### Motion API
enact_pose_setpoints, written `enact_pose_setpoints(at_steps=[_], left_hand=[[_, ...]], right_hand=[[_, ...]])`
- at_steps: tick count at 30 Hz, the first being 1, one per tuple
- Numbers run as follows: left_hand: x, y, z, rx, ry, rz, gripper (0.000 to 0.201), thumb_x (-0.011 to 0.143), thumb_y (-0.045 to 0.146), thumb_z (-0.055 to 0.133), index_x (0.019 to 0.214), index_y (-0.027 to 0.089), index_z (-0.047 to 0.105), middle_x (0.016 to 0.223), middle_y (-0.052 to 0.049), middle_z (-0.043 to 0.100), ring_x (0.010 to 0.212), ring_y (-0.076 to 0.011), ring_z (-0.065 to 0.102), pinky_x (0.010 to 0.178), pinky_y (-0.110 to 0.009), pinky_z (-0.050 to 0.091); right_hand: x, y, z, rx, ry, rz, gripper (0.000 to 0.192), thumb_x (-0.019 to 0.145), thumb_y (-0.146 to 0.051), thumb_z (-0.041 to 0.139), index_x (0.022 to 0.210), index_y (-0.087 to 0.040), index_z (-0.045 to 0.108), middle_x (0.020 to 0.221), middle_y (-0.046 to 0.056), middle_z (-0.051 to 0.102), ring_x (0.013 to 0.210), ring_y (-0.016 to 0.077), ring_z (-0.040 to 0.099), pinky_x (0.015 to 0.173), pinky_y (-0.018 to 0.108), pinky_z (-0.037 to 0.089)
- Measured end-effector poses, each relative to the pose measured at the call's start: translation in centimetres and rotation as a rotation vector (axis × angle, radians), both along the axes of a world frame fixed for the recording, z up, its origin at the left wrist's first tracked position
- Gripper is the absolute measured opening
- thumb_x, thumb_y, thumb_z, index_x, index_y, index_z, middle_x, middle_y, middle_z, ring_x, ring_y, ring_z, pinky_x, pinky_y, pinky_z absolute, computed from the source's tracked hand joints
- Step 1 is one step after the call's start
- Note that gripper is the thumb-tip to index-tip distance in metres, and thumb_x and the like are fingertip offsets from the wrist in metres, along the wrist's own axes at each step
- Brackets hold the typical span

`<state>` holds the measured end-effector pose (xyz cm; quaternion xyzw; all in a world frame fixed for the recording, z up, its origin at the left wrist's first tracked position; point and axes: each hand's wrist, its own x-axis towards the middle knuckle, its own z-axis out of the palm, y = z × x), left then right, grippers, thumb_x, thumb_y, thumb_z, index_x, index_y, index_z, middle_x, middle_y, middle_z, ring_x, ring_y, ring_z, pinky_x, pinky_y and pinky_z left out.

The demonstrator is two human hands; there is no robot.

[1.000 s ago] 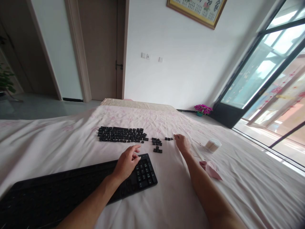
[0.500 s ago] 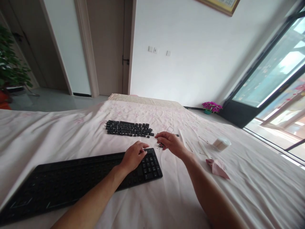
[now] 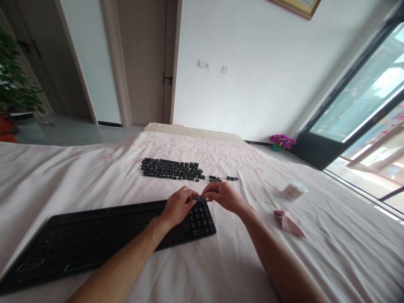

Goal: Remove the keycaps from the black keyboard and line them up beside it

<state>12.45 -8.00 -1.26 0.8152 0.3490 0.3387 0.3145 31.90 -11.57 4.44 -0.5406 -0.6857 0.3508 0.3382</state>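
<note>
A black keyboard (image 3: 126,227) lies slanted on the cloth, most of its left and middle stripped of keycaps, with caps still on the number pad (image 3: 199,221). My left hand (image 3: 179,206) rests over its upper right part, thumb and fingers closed at the far edge. At the top right corner, my right hand (image 3: 225,195) pinches a thin wire keycap puller (image 3: 207,201), mostly hidden by the fingers. Beyond the hands sit rows of loose keycaps (image 3: 170,168). A small group of keycaps (image 3: 215,179) and several single caps (image 3: 232,178) lie to their right.
Cotton swabs (image 3: 252,193) lie right of my right hand, near a clear round tub (image 3: 296,190) of swabs. A crumpled pink cloth (image 3: 288,223) is closer to me. The pale bedsheet (image 3: 240,261) is wrinkled.
My right hand has moved from beside the loose keycaps down and left to the keyboard's top right corner, uncovering the small keycap group. My left hand has stayed nearly in place.
</note>
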Motion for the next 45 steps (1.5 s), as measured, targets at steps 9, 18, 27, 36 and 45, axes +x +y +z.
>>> enact_pose_setpoints(at_steps=[9, 18, 27, 36, 45], left_hand=[[0.1, -0.1, -0.1, 0.042, 0.027, 0.023, 0.013, 0.081, 0.017, 0.055, 0.088, 0.022, 0.065, 0.088, 0.000, 0.060, 0.079, -0.0138, 0.059, 0.069, -0.024, 0.044], [0.0, -0.2, 0.0, 0.053, 0.038, 0.003, 0.019, 0.080, 0.014, 0.055, 0.093, 0.024, 0.066, 0.093, 0.000, 0.061, 0.087, -0.0149, 0.058, 0.075, -0.024, 0.044], [0.0, -0.3, -0.1, 0.072, 0.079, 0.027, 0.018, 0.087, 0.029, 0.052, 0.075, 0.020, 0.063, 0.080, -0.001, 0.059, 0.074, -0.0145, 0.056, 0.064, -0.024, 0.041], [-0.1, -0.1, -0.2, 0.071, 0.053, -0.011, 0.018, 0.082, 0.016, 0.054, 0.092, 0.024, 0.068, 0.094, -0.001, 0.062, 0.086, -0.0157, 0.059, 0.077, -0.026, 0.046], [-0.1, -0.1, -0.1, 0.086, 0.064, -0.015, 0.021, 0.081, 0.013, 0.055, 0.094, 0.023, 0.068, 0.096, -0.002, 0.062, 0.091, -0.0163, 0.059, 0.082, -0.027, 0.046]], right_hand=[[-1.3, -0.1, -0.7, 0.255, -0.256, 0.137, 0.009, 0.082, -0.026, 0.066, 0.081, -0.021, 0.073, 0.076, -0.001, 0.068, 0.073, 0.0135, 0.062, 0.071, 0.023, 0.045], [0.1, 0.0, -1.6, 0.222, -0.179, 0.119, 0.013, 0.084, -0.030, 0.064, 0.085, -0.020, 0.073, 0.078, 0.001, 0.069, 0.074, 0.0148, 0.063, 0.068, 0.023, 0.047], [-2.0, -0.2, -1.2, 0.377, -0.474, 0.148, 0.016, 0.084, -0.039, 0.063, 0.086, -0.027, 0.075, 0.072, 0.001, 0.066, 0.075, 0.0155, 0.058, 0.071, 0.025, 0.042], [-0.2, -0.1, -1.6, 0.273, -0.261, 0.136, 0.018, 0.084, -0.037, 0.063, 0.084, -0.024, 0.075, 0.076, 0.002, 0.069, 0.076, 0.0163, 0.061, 0.074, 0.026, 0.046], [0.8, 0.0, -1.7, 0.116, -0.022, 0.120, 0.023, 0.084, -0.037, 0.062, 0.085, -0.017, 0.074, 0.079, 0.005, 0.072, 0.077, 0.0177, 0.066, 0.073, 0.029, 0.051]])
